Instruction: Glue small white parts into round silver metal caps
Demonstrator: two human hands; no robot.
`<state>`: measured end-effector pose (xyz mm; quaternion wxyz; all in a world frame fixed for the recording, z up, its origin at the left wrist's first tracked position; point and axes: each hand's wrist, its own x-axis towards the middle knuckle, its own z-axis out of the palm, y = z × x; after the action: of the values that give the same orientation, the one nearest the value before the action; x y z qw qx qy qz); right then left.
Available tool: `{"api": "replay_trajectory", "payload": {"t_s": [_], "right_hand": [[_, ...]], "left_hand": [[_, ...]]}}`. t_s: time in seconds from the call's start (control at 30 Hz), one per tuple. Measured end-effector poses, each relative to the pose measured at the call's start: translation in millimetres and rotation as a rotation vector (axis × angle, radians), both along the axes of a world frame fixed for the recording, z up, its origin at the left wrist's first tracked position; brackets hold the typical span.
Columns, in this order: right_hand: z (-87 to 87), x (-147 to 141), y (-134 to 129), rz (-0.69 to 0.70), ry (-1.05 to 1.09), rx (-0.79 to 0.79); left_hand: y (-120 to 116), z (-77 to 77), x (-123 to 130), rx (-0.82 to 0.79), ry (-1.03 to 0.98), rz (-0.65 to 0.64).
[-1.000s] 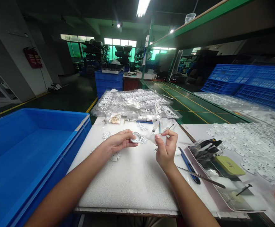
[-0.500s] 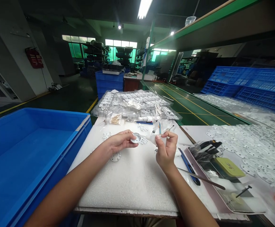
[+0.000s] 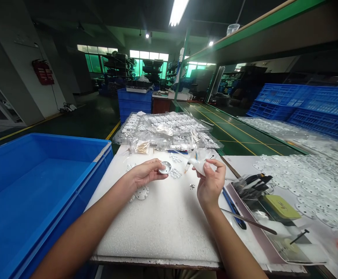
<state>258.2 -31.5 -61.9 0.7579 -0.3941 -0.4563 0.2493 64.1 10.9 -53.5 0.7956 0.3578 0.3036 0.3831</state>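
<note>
Between thumb and fingers, my left hand [image 3: 148, 173] holds a small round silver metal cup with holes [image 3: 165, 167], its hollow side facing up. My right hand [image 3: 211, 184] is closed around a translucent soft squeeze bottle [image 3: 199, 164] with a thin nozzle. That nozzle points up and left, apart from the cup. Beyond the cup lie white flower-shaped parts [image 3: 175, 173]. A round white part with a scalloped rim [image 3: 141, 193] rests below my left wrist. Near my right hand is a little cluster of tiny metal pieces [image 3: 192, 186].
A large blue bin [image 3: 55, 186] stands at left. Trays of white parts [image 3: 169, 124] are stacked at the back, with cotton swabs [image 3: 142, 147] before them. To the right are a blue utility knife [image 3: 234, 209], a tool box [image 3: 273, 221] and many white discs [image 3: 317, 186].
My right hand has drawn the squeeze bottle slightly right, and its nozzle has swung up away from the metal cup. My left hand has shifted slightly left with the cup.
</note>
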Motion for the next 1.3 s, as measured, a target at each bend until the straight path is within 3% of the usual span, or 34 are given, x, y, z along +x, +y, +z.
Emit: {"api": "replay_trajectory", "payload": {"t_s": [0.13,0.27,0.43,0.57,0.63,0.77,0.87,0.97,1.1,1.3], "right_hand": [[3.4,0,9,0.223,-0.002,-0.148],[-10.7,-4,16,0.463,-0.244,-0.3],[-37.7,-13,15,0.544,-0.649,-0.398],[-31.7,-9,15,0.605,-0.705,-0.38],[-20.4,0,18,0.479,-0.697,-0.316],[-4.5,37,30,-0.194,-0.6,-0.239],[-6.8,68,39,-0.47,-0.58,-0.317],[-15.7,89,46,-0.546,-0.63,-0.426],[-23.9,95,55,-0.536,-0.675,-0.462],[-13.7,82,49,-0.646,-0.588,-0.169]], "left_hand": [[3,5.3,-7,-0.007,-0.016,0.047],[6,14.0,-18,-0.007,-0.032,0.133],[11,20.8,-30,-0.005,-0.033,0.212],[13,20.6,-35,-0.007,-0.043,0.217],[14,18.9,-36,-0.009,-0.047,0.21],[17,15.0,-36,-0.004,-0.039,0.196],[15,15.4,-35,0.018,-0.026,0.172],[9,20.6,-33,0.066,-0.014,0.111],[-3,29.2,-29,0.129,0.002,-0.02],[-7,25.4,-22,0.139,0.026,-0.093]]}}
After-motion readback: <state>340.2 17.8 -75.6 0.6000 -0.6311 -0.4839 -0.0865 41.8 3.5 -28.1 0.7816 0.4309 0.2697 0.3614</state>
